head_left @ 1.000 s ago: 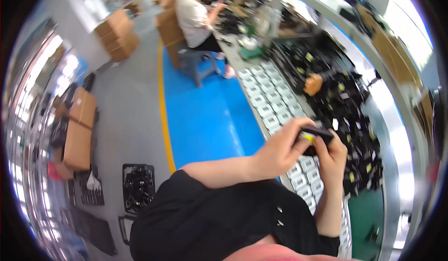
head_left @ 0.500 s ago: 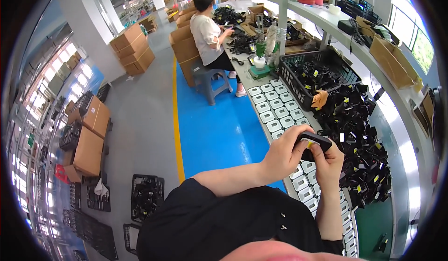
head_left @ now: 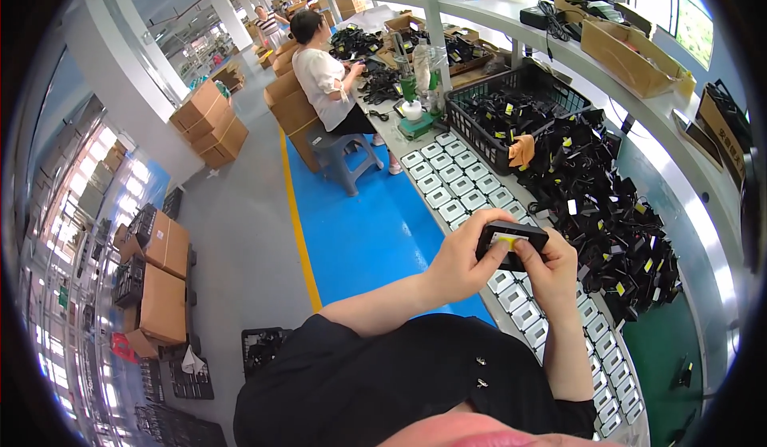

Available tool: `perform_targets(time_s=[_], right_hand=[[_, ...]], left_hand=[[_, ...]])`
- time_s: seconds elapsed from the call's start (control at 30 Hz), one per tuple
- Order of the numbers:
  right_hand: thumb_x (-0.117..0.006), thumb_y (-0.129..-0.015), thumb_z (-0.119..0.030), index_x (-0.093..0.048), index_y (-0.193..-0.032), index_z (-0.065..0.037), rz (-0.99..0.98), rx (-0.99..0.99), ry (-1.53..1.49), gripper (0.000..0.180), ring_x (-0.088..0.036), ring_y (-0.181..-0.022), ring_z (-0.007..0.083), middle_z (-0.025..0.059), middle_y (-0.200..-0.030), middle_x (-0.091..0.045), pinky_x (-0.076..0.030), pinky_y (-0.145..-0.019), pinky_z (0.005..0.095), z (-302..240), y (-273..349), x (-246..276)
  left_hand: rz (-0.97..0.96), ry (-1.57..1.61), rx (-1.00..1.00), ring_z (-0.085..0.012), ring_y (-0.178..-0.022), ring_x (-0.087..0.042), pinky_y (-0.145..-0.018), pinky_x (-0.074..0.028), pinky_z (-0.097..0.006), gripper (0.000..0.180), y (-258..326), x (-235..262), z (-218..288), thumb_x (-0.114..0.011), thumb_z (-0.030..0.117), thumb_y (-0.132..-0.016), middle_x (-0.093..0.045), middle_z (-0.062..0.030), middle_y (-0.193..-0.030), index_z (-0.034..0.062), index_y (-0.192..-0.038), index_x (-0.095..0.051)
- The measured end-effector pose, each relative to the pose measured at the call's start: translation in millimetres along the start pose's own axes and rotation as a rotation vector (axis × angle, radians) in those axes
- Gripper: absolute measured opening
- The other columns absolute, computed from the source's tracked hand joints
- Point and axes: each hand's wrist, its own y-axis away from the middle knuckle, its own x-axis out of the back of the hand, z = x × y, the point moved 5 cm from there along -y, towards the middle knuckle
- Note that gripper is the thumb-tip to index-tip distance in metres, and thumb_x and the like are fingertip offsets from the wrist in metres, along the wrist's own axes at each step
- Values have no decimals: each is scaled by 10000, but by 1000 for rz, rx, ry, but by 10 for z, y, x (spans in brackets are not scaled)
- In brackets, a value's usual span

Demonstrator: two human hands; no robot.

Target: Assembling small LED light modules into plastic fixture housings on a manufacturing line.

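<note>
Two bare hands (head_left: pixel 466 254) (head_left: pixel 553 275) grip a boxy, round-cornered black case (head_left: pixel 527 233).

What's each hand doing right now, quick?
Left hand: closed, holding the left side of a black device.
Right hand: closed, holding the right side of that same device.

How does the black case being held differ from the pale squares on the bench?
The black case is dark with a white-and-yellow label; the pale squares are whitish.

The black case is up in the left hand and right hand; the pale squares lie in rows on the bench.

Both look roughly boxy in outline.
</note>
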Motion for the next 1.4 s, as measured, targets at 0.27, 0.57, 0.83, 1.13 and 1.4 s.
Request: perform_targets(time_s=[0.27, 0.57, 0.83, 1.13, 1.4], right_hand=[[-627, -779, -94, -630, -841, -4, -87, -256, -250, 110, -531, -628, 145, 56, -676, -555, -404, -582, 269, 68, 179, 71], [-625, -786, -269, -521, -672, 25, -86, 12, 272, 332, -505, -582, 319, 165, -621, -508, -377, -520, 375, 201, -57, 45], [-526, -891, -284, -617, -948, -4, -414, -316, -235, 299, -466, -709, 26, -33, -755, -560, -380, -600, 185, 74, -188, -83], [-602, -843, -274, -572, -955, -32, -492, -974, -500, 269, -550, -615, 81, 26, -766, -600, -403, -504, 182, 1419, -388, -745], [-620, -810, -344, -595, -973, 37, -35, -604, -489, 415, -580, -812, 198, 156, -891, -635, -466, -721, 271, 2042, -2612, -488]], left_hand=[[-18, 92, -16, -176, -827, -579, -719, -458, -283, 266, 118, -192, 1, -520, 61, -858, -574, -99, -940, 46, -1117, -458], [145, 64, 48, -119, -896, -540, -797, -446, -246, 253, 46, -145, -263, -586, 12, -823, -549, -67, -964, 5, -1055, -484], [132, 407, 227, -131, -931, -540, -814, -450, -261, 324, 33, 146, -109, -550, 0, -830, -555, -82, -1020, 6, -1135, -442], [160, 127, 713, -197, -884, -622, -655, -476, -264, 426, 1120, 1143, -692, -406, 171, -917, -389, -137, -1328, 76, -1328, -344], [227, 67, 808, -186, -906, -600, -672, -470, -249, 383, 1361, 1494, -861, -446, 156, -912, -411, -110, -1300, 36, -1273, -397]])
